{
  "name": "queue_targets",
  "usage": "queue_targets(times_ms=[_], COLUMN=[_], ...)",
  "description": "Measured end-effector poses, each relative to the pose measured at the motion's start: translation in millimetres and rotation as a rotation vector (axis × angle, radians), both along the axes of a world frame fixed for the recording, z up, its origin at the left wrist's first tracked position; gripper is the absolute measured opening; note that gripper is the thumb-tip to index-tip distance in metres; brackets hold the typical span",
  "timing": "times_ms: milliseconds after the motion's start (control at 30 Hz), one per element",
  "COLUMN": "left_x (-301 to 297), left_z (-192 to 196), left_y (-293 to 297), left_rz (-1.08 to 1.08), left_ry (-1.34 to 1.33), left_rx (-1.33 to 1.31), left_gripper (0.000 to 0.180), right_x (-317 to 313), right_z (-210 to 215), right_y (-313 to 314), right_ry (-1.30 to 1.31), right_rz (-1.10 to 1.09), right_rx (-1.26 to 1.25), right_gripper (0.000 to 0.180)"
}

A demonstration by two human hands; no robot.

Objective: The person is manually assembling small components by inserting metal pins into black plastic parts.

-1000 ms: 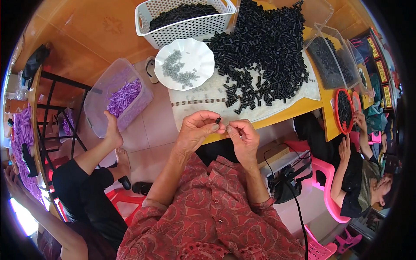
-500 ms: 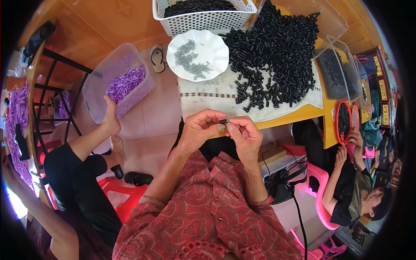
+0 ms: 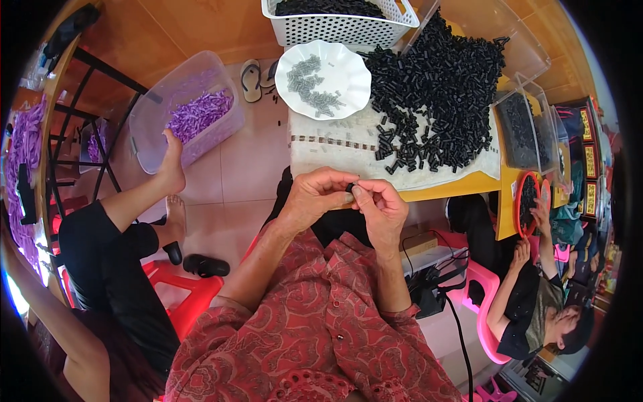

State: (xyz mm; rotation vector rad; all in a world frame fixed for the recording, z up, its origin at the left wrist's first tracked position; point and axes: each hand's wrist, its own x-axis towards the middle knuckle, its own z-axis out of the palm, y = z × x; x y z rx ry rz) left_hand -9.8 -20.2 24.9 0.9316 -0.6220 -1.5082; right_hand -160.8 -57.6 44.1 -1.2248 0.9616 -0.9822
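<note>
Both my hands meet over my lap, just in front of the table edge. A small black plastic piece [image 3: 349, 187] is pinched between the thumb and fingertips of my left hand [image 3: 313, 195]. My right hand [image 3: 382, 206] closes on the same spot with thumb and forefinger; its fingertips hide whatever it grips there. Beyond them, a big pile of small black pieces [image 3: 442, 100] lies on a white cloth [image 3: 321, 158]. A white scalloped plate [image 3: 355, 84] holds many small clear pieces [image 3: 311, 87].
A white perforated basket [image 3: 341, 31] of black pieces stands behind the plate. At right are clear boxes [image 3: 529, 130] and a red round tray [image 3: 526, 204] under a co-worker's hands. At left, a clear tub [image 3: 151, 124] with purple pieces stands beside another person's bare foot [image 3: 173, 161].
My hands stay together at the black piece, with my right fingers now covering more of it. The table and plate have shifted slightly right in view; the co-worker's hands at the red tray have moved.
</note>
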Motion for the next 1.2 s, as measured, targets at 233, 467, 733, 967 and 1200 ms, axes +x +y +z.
queue_targets(times_ms=[233,467,733,967,1200], left_x=[-1.2,-1.2,2.1,-0.7,-5.1], left_z=[-10.0,-18.2,-22.0,-25.8,-26.9], left_y=[1.3,-1.0,-0.8,0.2,0.6], left_rz=[0.010,0.046,0.077,0.086,0.090], left_ry=[0.061,0.369,0.643,0.681,0.670], left_rx=[0.067,0.054,0.072,0.074,0.046], left_gripper=[0.030,0.022,0.019,0.019,0.019], right_x=[1.4,5.4,4.2,7.8,6.7], right_z=[0.8,8.4,11.0,6.8,2.6], right_y=[-4.3,-2.0,-0.3,0.8,-1.0], right_ry=[0.044,-0.045,0.122,0.171,0.167], right_rz=[-0.005,-0.039,-0.029,-0.034,-0.043], right_rx=[-0.060,-0.090,-0.300,-0.321,-0.323], right_gripper=[0.010,0.008,0.011,0.011,0.012])
